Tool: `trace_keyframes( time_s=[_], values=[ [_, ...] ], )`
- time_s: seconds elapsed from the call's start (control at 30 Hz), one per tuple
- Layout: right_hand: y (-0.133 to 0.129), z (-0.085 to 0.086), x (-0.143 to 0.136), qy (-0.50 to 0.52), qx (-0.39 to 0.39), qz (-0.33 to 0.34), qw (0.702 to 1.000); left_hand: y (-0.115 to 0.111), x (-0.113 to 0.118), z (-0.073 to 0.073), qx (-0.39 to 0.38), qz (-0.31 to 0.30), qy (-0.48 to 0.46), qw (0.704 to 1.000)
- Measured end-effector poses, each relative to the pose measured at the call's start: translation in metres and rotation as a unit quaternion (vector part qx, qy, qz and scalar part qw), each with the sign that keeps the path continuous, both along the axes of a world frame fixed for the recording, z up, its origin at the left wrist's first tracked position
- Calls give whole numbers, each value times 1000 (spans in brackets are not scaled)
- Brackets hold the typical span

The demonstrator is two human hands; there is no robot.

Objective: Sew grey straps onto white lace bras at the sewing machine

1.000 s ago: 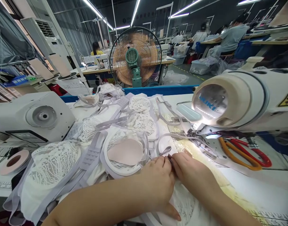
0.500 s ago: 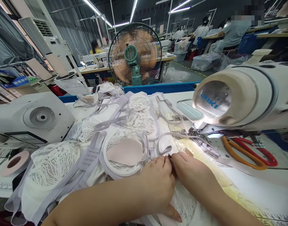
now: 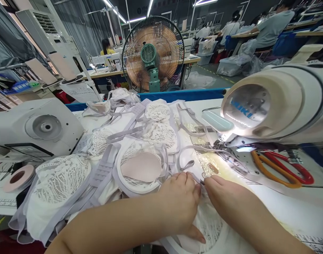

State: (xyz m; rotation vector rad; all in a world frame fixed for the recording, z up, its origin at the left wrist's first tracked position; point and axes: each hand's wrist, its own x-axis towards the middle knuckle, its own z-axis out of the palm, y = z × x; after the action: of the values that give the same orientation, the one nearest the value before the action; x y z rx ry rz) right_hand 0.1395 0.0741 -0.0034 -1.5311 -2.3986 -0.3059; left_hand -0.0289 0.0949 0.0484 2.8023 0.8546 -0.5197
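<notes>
My left hand is closed on the grey-trimmed edge of a white lace bra, its thumb lying over the lace cup. Just to its right, my right hand pinches something small, thin and dark at the bra's edge; the fingers hide most of it. A grey strap loops above both hands. To the left lies another bra cup with its beige inside showing. More white lace bras with grey bands are heaped across the table.
A sewing machine head stands at the right, with orange- and red-handled scissors beneath it. Another machine and a pink tape roll are at the left. A large fan stands behind the table. People sit working farther back.
My right hand has moved slightly right, away from the left hand, opening a small gap with the bra's edge between them. The view has shifted a little.
</notes>
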Motion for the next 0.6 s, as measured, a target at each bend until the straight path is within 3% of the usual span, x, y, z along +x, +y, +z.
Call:
trace_keyframes(
  time_s=[0.17, 0.6],
  values=[
    [5, 4, 1, 25, 36, -1, 999, 1, 1, 0, -1, 0, 10, 1000],
    [19, -4, -11, 44, 7, 18, 999, 2, 2, 6, 1, -7, 21, 1000]
  ],
)
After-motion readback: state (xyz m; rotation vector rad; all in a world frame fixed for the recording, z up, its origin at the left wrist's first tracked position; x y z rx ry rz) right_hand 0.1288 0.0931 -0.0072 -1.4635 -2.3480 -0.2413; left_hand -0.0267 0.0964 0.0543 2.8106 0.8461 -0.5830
